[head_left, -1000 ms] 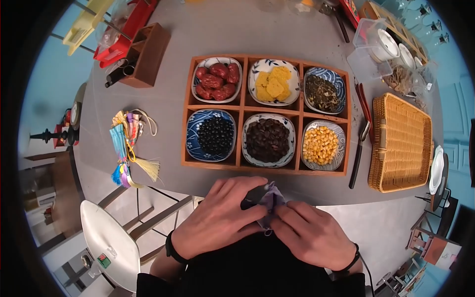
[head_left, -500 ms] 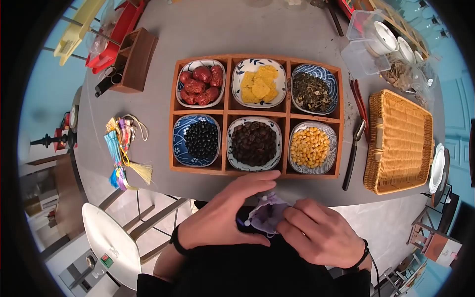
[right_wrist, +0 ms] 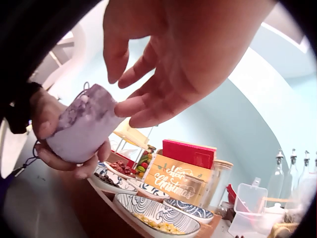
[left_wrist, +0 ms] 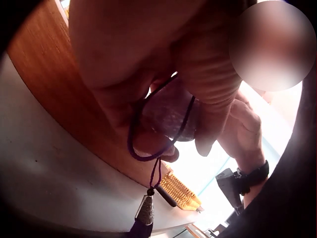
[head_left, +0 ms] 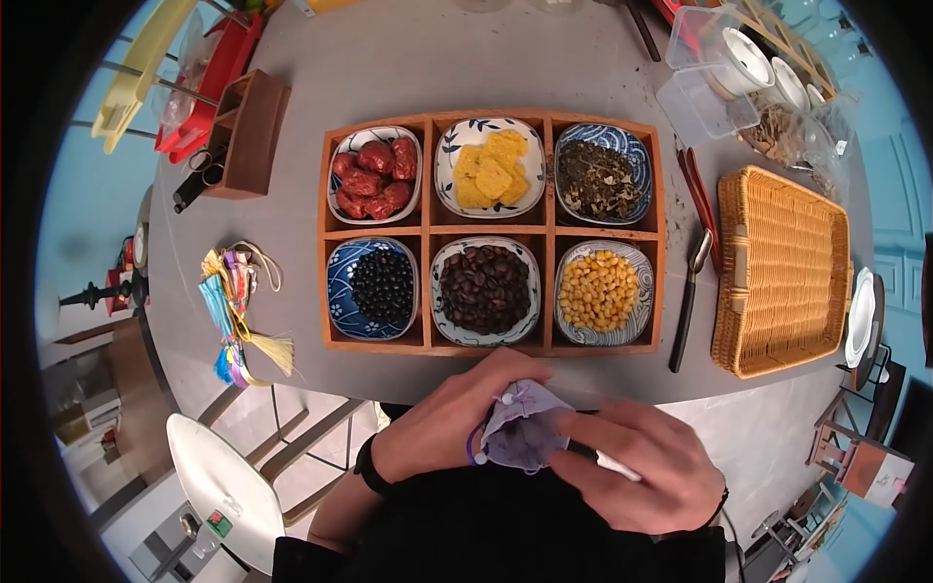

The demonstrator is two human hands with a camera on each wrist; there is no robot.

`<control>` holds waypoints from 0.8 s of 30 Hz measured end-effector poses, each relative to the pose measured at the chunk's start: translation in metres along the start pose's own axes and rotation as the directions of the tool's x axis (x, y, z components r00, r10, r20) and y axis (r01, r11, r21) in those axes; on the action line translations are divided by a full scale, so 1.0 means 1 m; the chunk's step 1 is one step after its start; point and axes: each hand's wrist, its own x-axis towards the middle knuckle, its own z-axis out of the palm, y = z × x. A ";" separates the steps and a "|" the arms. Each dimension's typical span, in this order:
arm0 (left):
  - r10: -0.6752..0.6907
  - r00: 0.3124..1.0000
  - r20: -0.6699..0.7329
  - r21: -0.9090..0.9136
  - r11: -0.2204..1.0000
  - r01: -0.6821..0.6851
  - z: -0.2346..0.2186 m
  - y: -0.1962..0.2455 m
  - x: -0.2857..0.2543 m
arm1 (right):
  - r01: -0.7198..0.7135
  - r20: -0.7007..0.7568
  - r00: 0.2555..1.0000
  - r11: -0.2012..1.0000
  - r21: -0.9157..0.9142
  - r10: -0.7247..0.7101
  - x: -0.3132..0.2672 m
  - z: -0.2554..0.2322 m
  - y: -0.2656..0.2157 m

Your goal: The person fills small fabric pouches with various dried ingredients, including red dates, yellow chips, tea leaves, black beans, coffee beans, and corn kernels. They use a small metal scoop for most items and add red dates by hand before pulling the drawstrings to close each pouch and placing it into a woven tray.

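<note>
A small purple cloth pouch stands at the table's near edge, its mouth open upward. My left hand grips it from the side, fingers curled round the cloth. Beside the mouth is my right hand, fingers loosely extended and thumb apart; one fingertip appears to touch the rim. A purple cord loop with a silver-capped tassel hangs from the pouch. A small white thing shows by my right fingers; what it is I cannot tell.
Beyond the hands sits a divided wooden tray of dishes holding dates, yellow pieces, dried leaves, black beans, dark beans and corn. Rightward lie a spoon, red tongs and a wicker basket; tassels lie left.
The pouch's mouth has widened and turned up. My left hand, spread half a second ago, now holds the pouch; my right fingers have loosened from their pinch. The head view has shifted slightly.
</note>
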 end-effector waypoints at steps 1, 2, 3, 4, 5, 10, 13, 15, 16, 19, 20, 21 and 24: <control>0.014 0.999 -0.037 0.038 0.999 -0.012 0.001 0.000 -0.002 | -0.053 -0.106 0.993 0.997 0.056 0.058 -0.007 -0.002 0.000; 0.027 0.997 -0.075 0.078 0.997 -0.021 0.001 0.000 -0.003 | -0.096 -0.206 0.971 0.988 0.120 0.120 -0.012 -0.002 -0.001; 0.024 0.996 -0.084 0.080 0.997 -0.018 0.000 -0.001 -0.004 | -0.126 -0.305 0.939 0.985 0.122 0.158 -0.017 0.004 0.000; 0.029 0.995 -0.092 0.071 0.997 -0.023 -0.001 -0.001 -0.005 | -0.120 -0.303 0.940 0.985 0.126 0.154 -0.018 0.006 -0.001; 0.034 0.995 -0.098 0.062 0.998 -0.028 -0.002 -0.001 -0.006 | -0.133 -0.285 0.943 0.978 0.158 0.174 -0.017 0.006 -0.004; 0.013 0.994 -0.105 0.079 0.997 -0.005 -0.003 -0.002 -0.010 | -0.148 -0.060 0.985 0.975 0.168 0.160 0.008 0.010 -0.022; -0.004 0.990 -0.142 0.086 0.996 0.017 -0.005 0.004 -0.019 | -0.128 -0.045 0.990 0.985 0.113 0.134 0.017 0.016 -0.022; -0.020 0.979 -0.201 0.119 0.992 0.044 -0.012 0.010 -0.037 | -0.121 -0.122 0.982 0.978 0.170 0.143 0.015 0.017 -0.021; -0.116 0.955 -0.274 0.070 0.988 0.140 -0.017 0.014 -0.050 | -0.141 -0.193 0.964 0.966 0.217 0.184 0.012 0.017 -0.021; -0.165 0.856 -0.490 0.054 0.974 0.220 -0.039 0.017 -0.081 | -0.300 -0.275 0.889 0.919 0.257 0.367 0.001 0.029 -0.016; -0.145 0.820 -0.554 0.117 0.962 0.249 -0.051 0.022 -0.087 | -0.345 -0.276 0.864 0.894 0.287 0.422 -0.003 0.036 -0.013; -0.167 0.797 -0.581 0.186 0.926 0.330 -0.062 0.023 -0.094 | -0.342 -0.272 0.864 0.890 0.301 0.424 -0.007 0.041 -0.009; -0.150 0.783 -0.604 0.495 0.699 0.516 -0.090 0.036 -0.092 | -0.372 -0.267 0.848 0.873 0.316 0.458 -0.014 0.053 -0.002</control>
